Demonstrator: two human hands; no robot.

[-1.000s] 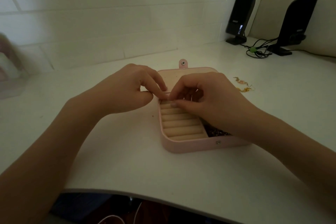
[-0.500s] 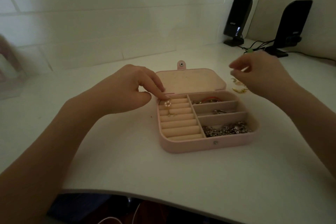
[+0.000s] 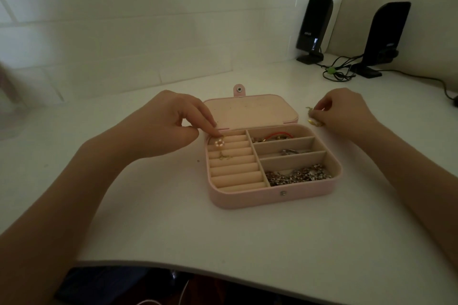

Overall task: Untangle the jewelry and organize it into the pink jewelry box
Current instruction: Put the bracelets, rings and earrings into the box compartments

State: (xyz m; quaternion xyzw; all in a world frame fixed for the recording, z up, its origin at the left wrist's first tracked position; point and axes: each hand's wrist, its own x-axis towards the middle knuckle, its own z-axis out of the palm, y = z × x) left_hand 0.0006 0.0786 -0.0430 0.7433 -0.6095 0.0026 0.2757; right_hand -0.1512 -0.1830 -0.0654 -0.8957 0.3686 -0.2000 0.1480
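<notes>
The pink jewelry box [image 3: 262, 197] lies open on the white table, lid [image 3: 250, 109] flat behind it. A pearl ring [image 3: 219, 143] and a small gold piece [image 3: 224, 157] sit in the ring rolls on the left. On the right, the three compartments hold a red cord bracelet [image 3: 275, 135], a silver piece [image 3: 288, 151] and a silver chain pile [image 3: 297, 175]. My left hand [image 3: 171, 126] rests its fingertips on the top ring roll beside the pearl ring. To the right of the box, my right hand [image 3: 342, 110] pinches small gold jewelry [image 3: 312, 119] on the table.
Two black speakers [image 3: 314, 27] [image 3: 386, 34] stand at the back right with a tangle of cables [image 3: 337, 73]. A white tiled wall [image 3: 124, 32] runs behind the table. The table's curved front edge [image 3: 223, 265] is near me.
My right hand left the ring rolls, swung right past the box and came down on the gold jewelry on the table. My left hand stayed at the top ring roll.
</notes>
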